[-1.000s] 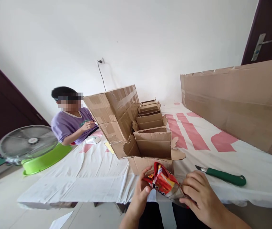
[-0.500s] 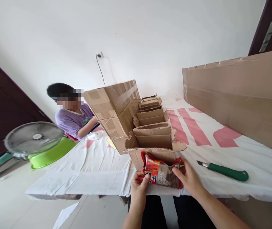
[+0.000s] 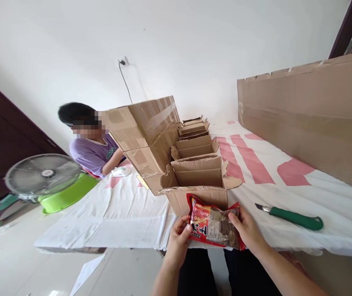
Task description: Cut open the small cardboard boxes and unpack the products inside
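Note:
A red and clear snack packet [image 3: 213, 222] is held flat between both hands just in front of the nearest open cardboard box [image 3: 198, 181]. My left hand [image 3: 177, 242] pinches its left edge with thumb on top. My right hand [image 3: 247, 230] grips its right edge, fingers closed round it. The packet faces up, with the box's front wall right behind it.
A row of several small open boxes [image 3: 194, 142] runs away beside a taller taped carton [image 3: 147, 131] on the white-and-pink cloth [image 3: 126, 213]. A green-handled knife [image 3: 291, 217] lies to the right. A large cardboard sheet [image 3: 311, 115] stands far right. A person in purple [image 3: 94, 152], a fan [image 3: 42, 176] and a green basin [image 3: 68, 195] are left.
The packet has been turned from tilted and crumpled to flat and face up, and lifted slightly toward the nearest box. Both hands kept hold and moved apart to its edges.

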Demonstrator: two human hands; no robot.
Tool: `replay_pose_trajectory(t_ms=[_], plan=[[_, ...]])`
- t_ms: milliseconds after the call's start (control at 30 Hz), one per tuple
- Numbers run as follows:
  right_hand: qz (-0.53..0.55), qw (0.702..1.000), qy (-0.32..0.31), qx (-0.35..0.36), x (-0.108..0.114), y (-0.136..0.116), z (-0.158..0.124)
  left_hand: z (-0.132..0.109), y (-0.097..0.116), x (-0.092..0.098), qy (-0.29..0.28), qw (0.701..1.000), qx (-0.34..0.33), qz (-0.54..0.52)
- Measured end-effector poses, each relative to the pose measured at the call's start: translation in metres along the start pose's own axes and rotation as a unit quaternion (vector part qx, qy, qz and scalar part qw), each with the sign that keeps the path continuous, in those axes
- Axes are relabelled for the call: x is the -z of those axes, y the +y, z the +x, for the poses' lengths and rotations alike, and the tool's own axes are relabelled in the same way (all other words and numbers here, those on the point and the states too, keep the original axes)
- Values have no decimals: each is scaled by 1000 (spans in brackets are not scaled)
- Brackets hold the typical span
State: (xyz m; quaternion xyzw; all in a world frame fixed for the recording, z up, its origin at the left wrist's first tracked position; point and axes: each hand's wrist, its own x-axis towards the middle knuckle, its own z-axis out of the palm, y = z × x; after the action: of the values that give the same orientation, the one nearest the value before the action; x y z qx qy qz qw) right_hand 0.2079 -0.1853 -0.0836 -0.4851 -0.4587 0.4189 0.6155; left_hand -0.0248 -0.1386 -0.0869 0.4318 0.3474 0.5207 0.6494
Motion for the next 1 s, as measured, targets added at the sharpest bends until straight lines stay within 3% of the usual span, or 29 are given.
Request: replay_pose_trajectory(t_ms=[100,300,500,567,700,867,1000], plan=[[19,999,-25,-11,2,-1,-1,1,-3,3,9,999,22,-23],[72,994,-84,-22,6,-2,-5,2,-2,-1,89,993,26,-72],[0,983,-182,24,11,1,-9,-1,-3,1,88,992,1,-95],[-35,980,-184,67,12,2,-8,-1,-4,3,73,991,-17,-109],[-91,958,-153,224,10,1,-11,-1,-3,2,81,989,-37,-121],[-224,890,-97,384,1,-4,-24,1,2,-3,67,993,-30,-95],[-276,851,-69,442,-4,-10,-35,-1,6,-5,75,990,-16,-118]])
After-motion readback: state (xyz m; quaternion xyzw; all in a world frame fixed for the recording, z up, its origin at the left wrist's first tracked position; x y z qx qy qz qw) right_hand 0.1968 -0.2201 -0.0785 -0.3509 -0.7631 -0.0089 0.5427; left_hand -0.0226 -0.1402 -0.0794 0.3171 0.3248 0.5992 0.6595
